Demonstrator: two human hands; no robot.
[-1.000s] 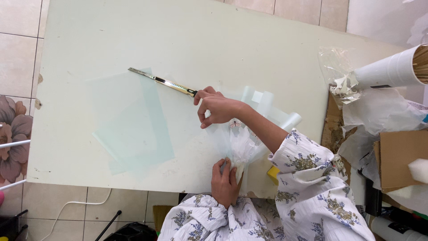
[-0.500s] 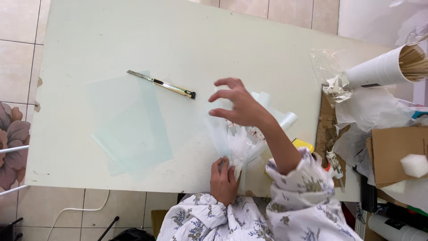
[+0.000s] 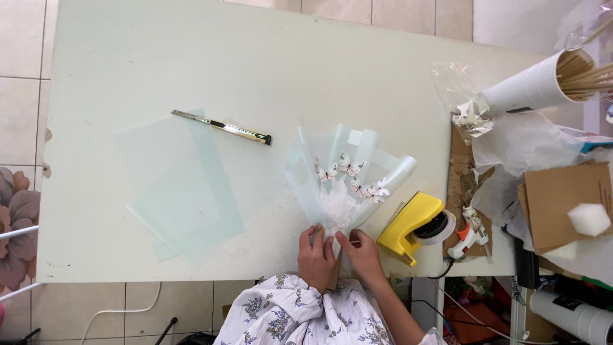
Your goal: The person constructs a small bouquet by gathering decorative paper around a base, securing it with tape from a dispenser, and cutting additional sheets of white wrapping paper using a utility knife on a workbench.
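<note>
Working at a wide pale table (image 3: 191, 51), seen from above. Left of centre, stacked flat, a few translucent pale green sheets (image 3: 185, 191), well apart from the hands.

Near the front edge, fanned out and lying flat with its mouth pointing away, a cone-shaped wrap (image 3: 357, 163) of the same clear film and white tissue. Gathering its narrow neck looks like the step in hand. Pinching that neck from both sides: left hand (image 3: 316, 255) closed around it with fingers curled, right hand (image 3: 364, 255) pressing in with thumb and fingertips, the two hands touching.

Next, by the look of it, calls for keeping the pleats bunched with one hand while freeing the other for a fastening; risks the fan springing loose otherwise.

Crowding the right edge: cardboard (image 3: 562, 198), a white tube of sticks (image 3: 530, 86), crumpled film. Just beside the right hand, a yellow tape dispenser (image 3: 408, 223), within easy reach; beyond it a small glue gun (image 3: 469, 237) with its cord trailing off the table. Farther back, near the sheets, a slim utility knife (image 3: 223, 128), out of the way. Smallest, inside the wrap: paper butterflies (image 3: 348, 165), easily crushed.
</note>
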